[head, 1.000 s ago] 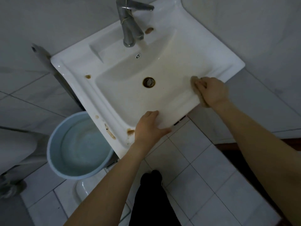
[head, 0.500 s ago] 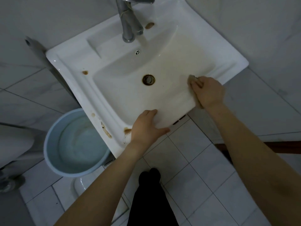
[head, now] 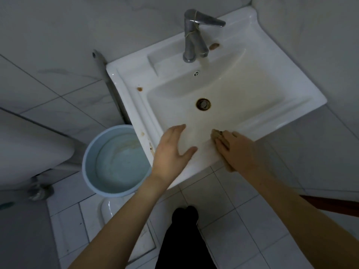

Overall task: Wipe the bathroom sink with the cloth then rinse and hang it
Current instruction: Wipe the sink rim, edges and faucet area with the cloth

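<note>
The white sink [head: 291,105] hangs on a tiled wall, with a rusty drain [head: 203,104] in the basin's middle and a chrome faucet [head: 194,35] at the back. My right hand [head: 240,150] holds a tan cloth [head: 216,133] against the sink's front rim; only its tip shows past my fingertips. My left hand [head: 172,150] hovers with spread fingers over the front rim, just left of the cloth, holding nothing. Brown stains sit on the left ledge [head: 139,89] and beside the faucet [head: 214,46].
A light blue bucket [head: 116,162] with water stands on the floor under the sink's left front corner. A white fixture [head: 29,144] fills the left side. My dark trouser legs [head: 184,239] stand on white floor tiles below the sink.
My right hand slid the cloth left along the front rim from the sink's right corner. My left hand let go of the front edge and spread its fingers.
</note>
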Action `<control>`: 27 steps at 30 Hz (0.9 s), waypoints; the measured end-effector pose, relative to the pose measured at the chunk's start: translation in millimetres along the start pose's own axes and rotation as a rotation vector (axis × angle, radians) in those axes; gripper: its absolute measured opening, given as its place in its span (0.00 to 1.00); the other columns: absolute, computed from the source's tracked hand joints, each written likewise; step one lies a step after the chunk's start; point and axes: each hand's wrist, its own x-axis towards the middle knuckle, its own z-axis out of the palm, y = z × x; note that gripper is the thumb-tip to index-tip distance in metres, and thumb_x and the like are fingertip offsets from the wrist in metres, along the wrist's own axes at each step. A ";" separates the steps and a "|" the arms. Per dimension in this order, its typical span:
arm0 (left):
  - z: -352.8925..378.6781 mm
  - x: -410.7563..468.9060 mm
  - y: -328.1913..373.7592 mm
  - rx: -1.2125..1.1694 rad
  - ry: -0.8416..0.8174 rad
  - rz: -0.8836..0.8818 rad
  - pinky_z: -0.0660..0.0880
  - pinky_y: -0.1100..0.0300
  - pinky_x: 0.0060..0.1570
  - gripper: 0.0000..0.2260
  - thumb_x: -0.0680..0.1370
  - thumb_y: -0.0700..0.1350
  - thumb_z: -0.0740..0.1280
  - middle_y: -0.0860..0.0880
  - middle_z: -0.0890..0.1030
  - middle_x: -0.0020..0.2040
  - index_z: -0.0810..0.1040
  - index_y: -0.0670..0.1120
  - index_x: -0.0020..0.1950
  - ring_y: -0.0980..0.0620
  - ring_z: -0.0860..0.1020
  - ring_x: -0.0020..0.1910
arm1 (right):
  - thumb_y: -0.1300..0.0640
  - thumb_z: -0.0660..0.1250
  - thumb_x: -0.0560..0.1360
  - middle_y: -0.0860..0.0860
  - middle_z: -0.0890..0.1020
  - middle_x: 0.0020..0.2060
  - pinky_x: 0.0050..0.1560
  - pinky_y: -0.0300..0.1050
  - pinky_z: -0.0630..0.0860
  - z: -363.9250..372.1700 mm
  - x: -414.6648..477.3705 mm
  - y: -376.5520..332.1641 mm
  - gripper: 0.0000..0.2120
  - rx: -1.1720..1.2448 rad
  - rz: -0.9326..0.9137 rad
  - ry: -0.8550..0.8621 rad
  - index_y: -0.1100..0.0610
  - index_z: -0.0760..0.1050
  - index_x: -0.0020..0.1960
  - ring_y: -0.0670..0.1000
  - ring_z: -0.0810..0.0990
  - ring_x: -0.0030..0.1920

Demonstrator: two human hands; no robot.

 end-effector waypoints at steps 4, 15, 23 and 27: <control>-31.4 -39.5 -55.9 -0.114 0.126 -0.372 0.69 0.57 0.62 0.29 0.73 0.49 0.72 0.47 0.72 0.66 0.66 0.44 0.71 0.51 0.71 0.62 | 0.44 0.60 0.76 0.57 0.73 0.40 0.34 0.48 0.73 -6.3 4.7 9.7 0.17 -0.070 0.044 0.030 0.58 0.75 0.48 0.57 0.72 0.37; -25.1 -71.5 -69.5 -0.775 -0.014 -0.670 0.79 0.62 0.53 0.25 0.73 0.30 0.69 0.56 0.84 0.49 0.72 0.45 0.67 0.58 0.83 0.47 | 0.51 0.62 0.75 0.56 0.74 0.37 0.38 0.47 0.66 25.1 -18.9 -67.3 0.12 0.058 -0.156 0.003 0.60 0.75 0.41 0.57 0.73 0.37; -27.4 -65.7 -72.8 -0.755 -0.032 -0.692 0.79 0.67 0.47 0.22 0.72 0.31 0.71 0.49 0.82 0.49 0.73 0.41 0.64 0.53 0.81 0.44 | 0.51 0.60 0.76 0.60 0.72 0.33 0.33 0.50 0.68 4.1 7.6 12.8 0.16 0.024 0.185 0.145 0.64 0.73 0.39 0.60 0.72 0.33; -29.6 -64.1 -77.6 -0.757 -0.064 -0.716 0.80 0.62 0.49 0.21 0.71 0.33 0.73 0.47 0.82 0.53 0.74 0.45 0.61 0.49 0.82 0.50 | 0.60 0.67 0.72 0.58 0.74 0.31 0.34 0.47 0.69 29.9 -33.3 -109.9 0.06 0.079 -0.016 0.139 0.61 0.71 0.43 0.56 0.73 0.33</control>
